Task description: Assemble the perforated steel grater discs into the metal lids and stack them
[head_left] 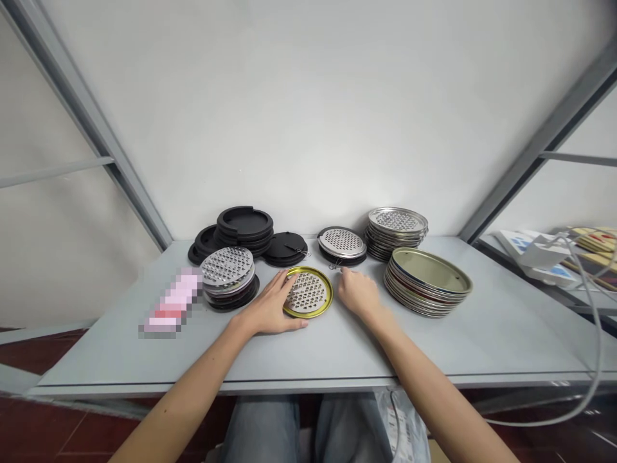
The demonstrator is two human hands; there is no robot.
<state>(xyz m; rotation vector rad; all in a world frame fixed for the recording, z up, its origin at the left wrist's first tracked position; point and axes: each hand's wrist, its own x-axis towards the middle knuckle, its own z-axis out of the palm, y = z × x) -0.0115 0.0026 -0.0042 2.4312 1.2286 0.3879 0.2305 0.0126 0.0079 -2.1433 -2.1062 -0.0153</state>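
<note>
A round yellow-gold metal dish point(328, 297) lies on the table in front of me, with a silver disc point(306, 294) full of punched holes inside it. My left hand point(272, 305) rests at the dish's left side, fingers stretched over its edge and onto the disc, thumb spread away toward me. Just right of the dish, my right hand point(360, 292) is closed, with thumb and forefinger together. Whatever it pinches, if anything, is hidden or too small to name. Thin bent wire pieces point(336, 264) show just beyond its fingertips.
Black round trays point(245, 222) and perforated discs point(226, 267) are stacked at left, near a blurred pink item point(176, 299). Behind are black discs point(285, 247) and a smaller pile point(342, 243). Silver dishes point(398, 222) and olive dishes point(429, 273) are piled at right. A white cable point(598, 334) hangs far right.
</note>
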